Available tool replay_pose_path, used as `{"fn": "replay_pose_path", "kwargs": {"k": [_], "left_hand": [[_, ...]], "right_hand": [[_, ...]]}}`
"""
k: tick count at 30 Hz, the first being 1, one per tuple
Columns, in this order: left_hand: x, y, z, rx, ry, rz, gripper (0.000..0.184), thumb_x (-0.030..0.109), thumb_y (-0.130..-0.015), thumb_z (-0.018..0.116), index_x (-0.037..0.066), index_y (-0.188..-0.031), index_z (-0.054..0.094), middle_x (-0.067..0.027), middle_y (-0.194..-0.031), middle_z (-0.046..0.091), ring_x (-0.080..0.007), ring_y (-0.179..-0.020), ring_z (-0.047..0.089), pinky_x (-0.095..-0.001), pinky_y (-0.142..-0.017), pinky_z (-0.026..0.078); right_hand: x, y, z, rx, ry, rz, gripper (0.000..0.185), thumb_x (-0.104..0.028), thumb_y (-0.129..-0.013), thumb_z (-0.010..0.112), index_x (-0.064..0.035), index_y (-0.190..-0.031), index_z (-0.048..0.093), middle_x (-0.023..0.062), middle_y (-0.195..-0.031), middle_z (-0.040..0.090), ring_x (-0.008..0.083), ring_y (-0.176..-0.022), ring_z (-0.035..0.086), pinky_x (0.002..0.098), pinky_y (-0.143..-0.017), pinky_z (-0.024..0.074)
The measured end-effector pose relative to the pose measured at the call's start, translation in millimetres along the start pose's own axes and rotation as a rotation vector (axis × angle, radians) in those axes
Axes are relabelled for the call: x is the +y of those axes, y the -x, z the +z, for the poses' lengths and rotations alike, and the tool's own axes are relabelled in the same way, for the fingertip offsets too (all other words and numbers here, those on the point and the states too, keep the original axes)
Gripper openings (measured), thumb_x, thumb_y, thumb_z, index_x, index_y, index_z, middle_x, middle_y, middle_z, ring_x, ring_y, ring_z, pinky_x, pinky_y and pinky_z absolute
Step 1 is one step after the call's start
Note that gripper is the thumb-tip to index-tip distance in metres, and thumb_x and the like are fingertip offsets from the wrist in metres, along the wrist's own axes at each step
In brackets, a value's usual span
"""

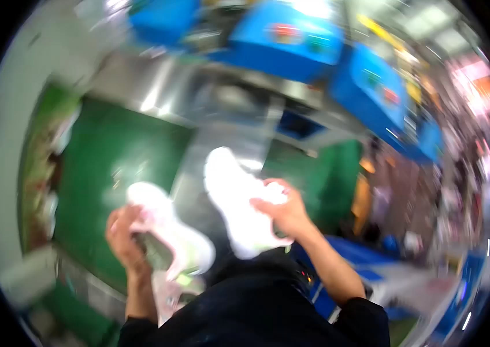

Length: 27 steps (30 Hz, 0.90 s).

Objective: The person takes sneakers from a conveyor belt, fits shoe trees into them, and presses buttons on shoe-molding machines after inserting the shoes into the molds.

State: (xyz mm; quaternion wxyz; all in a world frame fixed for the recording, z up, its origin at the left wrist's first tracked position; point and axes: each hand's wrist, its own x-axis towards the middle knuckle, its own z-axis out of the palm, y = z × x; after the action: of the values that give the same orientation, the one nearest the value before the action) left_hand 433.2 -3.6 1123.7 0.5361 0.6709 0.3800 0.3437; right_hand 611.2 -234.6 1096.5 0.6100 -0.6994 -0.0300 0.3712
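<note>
My left hand (125,240) is closed around the side of a white shoe (192,248) with pinkish parts, its dark opening facing up. In my right hand (286,211), the fingers and thumb grip a second white shoe (230,199), which is so bright that its details are washed out. The two shoes are held apart, side by side in front of my body, over a metal strip and a green surface. Below my left hand, near my dark clothing, is a pinkish-white item (169,295) whose kind I cannot make out. Motion blurs the whole view.
Blue machine housings (288,43) with red and green buttons stand along the far side, above a shiny metal surface (141,87). A green surface (118,139) lies at the left. Blue and grey equipment (366,266) stands to my right.
</note>
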Motion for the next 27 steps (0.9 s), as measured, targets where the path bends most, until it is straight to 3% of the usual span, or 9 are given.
{"fn": "replay_pose_path", "kwargs": {"k": [9, 14, 18, 20, 21, 22, 24, 25, 27], "left_hand": [[116, 152, 177, -1.316, 0.772, 0.386, 0.023, 0.025, -0.080, 0.050, 0.009, -0.064, 0.046, -0.0056, -0.058, 0.053, -0.0164, -0.062, 0.047, -0.0418, -0.095, 0.032], [125, 328, 209, -1.951, 0.814, -0.224, 0.022, 0.025, -0.074, 0.054, 0.009, -0.060, 0.051, -0.0052, -0.059, 0.056, -0.0191, -0.061, 0.053, -0.0412, -0.096, 0.032], [156, 427, 241, -2.468, 0.577, 0.018, 0.015, 0.014, -0.076, 0.059, 0.004, -0.066, 0.061, -0.0054, -0.065, 0.062, -0.0193, -0.073, 0.060, -0.0417, -0.097, 0.031], [157, 472, 262, -2.531, 0.472, 0.380, 0.008, 0.010, -0.077, 0.067, 0.003, -0.073, 0.066, -0.0057, -0.070, 0.065, -0.0179, -0.072, 0.061, -0.0364, -0.090, 0.041], [151, 499, 271, -2.559, 0.382, 0.546, 0.008, 0.011, -0.077, 0.067, 0.003, -0.076, 0.067, -0.0065, -0.072, 0.065, -0.0183, -0.072, 0.061, -0.0332, -0.079, 0.046], [142, 531, 277, -2.622, 0.318, 0.461, 0.015, 0.016, -0.078, 0.066, 0.001, -0.079, 0.066, -0.0094, -0.073, 0.064, -0.0207, -0.071, 0.060, -0.0328, -0.070, 0.048], [119, 586, 297, -2.598, 0.085, 0.819, 0.023, 0.022, -0.074, 0.063, -0.001, -0.079, 0.065, -0.0155, -0.074, 0.062, -0.0250, -0.071, 0.060, -0.0338, -0.069, 0.048], [115, 600, 302, -2.618, 0.090, 0.646, 0.025, 0.018, -0.073, 0.061, -0.001, -0.087, 0.063, -0.0144, -0.077, 0.060, -0.0254, -0.072, 0.060, -0.0353, -0.067, 0.048], [132, 591, 263, -2.486, 0.294, 0.800, 0.028, 0.012, -0.074, 0.061, -0.001, -0.098, 0.060, -0.0124, -0.085, 0.060, -0.0268, -0.080, 0.060, -0.0364, -0.071, 0.048]], "right_hand": [[15, 312, -129, 0.726, 0.075, -0.401, 0.055, -0.032, -0.067, 0.079, -0.0073, -0.112, 0.058, 0.0111, -0.086, 0.065, 0.0174, -0.075, 0.061, 0.0312, -0.072, 0.0500], [145, 510, -101, 1.400, -0.242, -0.142, 0.056, -0.026, -0.065, 0.082, -0.0072, -0.112, 0.060, 0.0082, -0.094, 0.066, 0.0149, -0.083, 0.063, 0.0297, -0.072, 0.0532], [237, 589, -92, 1.996, -0.080, 0.195, 0.053, -0.011, -0.072, 0.074, 0.0006, -0.117, 0.051, 0.0110, -0.101, 0.061, 0.0195, -0.090, 0.060, 0.0307, -0.081, 0.0488], [263, 578, -102, 1.913, 0.489, 0.601, 0.065, -0.013, -0.075, 0.070, 0.0027, -0.130, 0.040, 0.0229, -0.116, 0.054, 0.0370, -0.109, 0.053, 0.0400, -0.096, 0.0396], [271, 570, -106, 2.090, 0.320, 0.535, 0.064, -0.014, -0.077, 0.068, 0.0027, -0.131, 0.038, 0.0266, -0.119, 0.052, 0.0430, -0.112, 0.049, 0.0424, -0.099, 0.0369], [265, 573, -113, 2.037, 0.278, 0.568, 0.063, -0.013, -0.078, 0.066, 0.0027, -0.132, 0.039, 0.0264, -0.121, 0.052, 0.0429, -0.113, 0.049, 0.0425, -0.098, 0.0370], [245, 577, -133, 2.101, 0.116, 0.485, 0.055, -0.010, -0.081, 0.063, 0.0037, -0.130, 0.042, 0.0233, -0.123, 0.052, 0.0383, -0.112, 0.052, 0.0402, -0.096, 0.0401], [245, 572, -131, 2.098, 0.140, 0.469, 0.055, -0.010, -0.081, 0.063, 0.0037, -0.130, 0.042, 0.0233, -0.123, 0.052, 0.0383, -0.112, 0.052, 0.0402, -0.096, 0.0401], [265, 566, -108, 2.486, 0.295, 0.367, 0.045, -0.007, -0.085, 0.059, 0.0050, -0.126, 0.046, 0.0184, -0.120, 0.056, 0.0293, -0.108, 0.055, 0.0349, -0.094, 0.0425]]}}
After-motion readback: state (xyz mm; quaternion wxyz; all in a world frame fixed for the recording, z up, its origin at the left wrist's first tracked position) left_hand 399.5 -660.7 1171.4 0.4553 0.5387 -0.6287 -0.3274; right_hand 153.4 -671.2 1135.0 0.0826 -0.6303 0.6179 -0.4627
